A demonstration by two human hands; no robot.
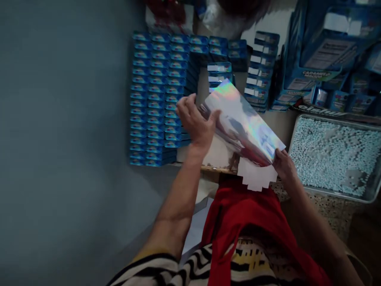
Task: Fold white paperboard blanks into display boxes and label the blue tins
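A shiny, iridescent silver sheet (pixel 238 115), which looks folded in layers, is held tilted in front of me between both hands. At its left end, my left hand (pixel 198 123) is closed, thumb on top and some fingers curled behind where I cannot see them. My right hand (pixel 284 163) pinches the lower right corner. Beneath the sheet, a white piece with notched edges (pixel 257 174) sticks out over the table's front edge; whether it is joined to the sheet I cannot tell. Just beyond the sheet stands a short row of small blue boxes (pixel 219 67) with white flaps.
Stacked blue boxes (pixel 154 99) fill the table's left side against the wall (pixel 65 119). Another row of blue boxes (pixel 257 71) and larger blue cartons (pixel 315 59) stand on the right. A metal tray (pixel 327 191) of small pale-blue pieces lies at the right.
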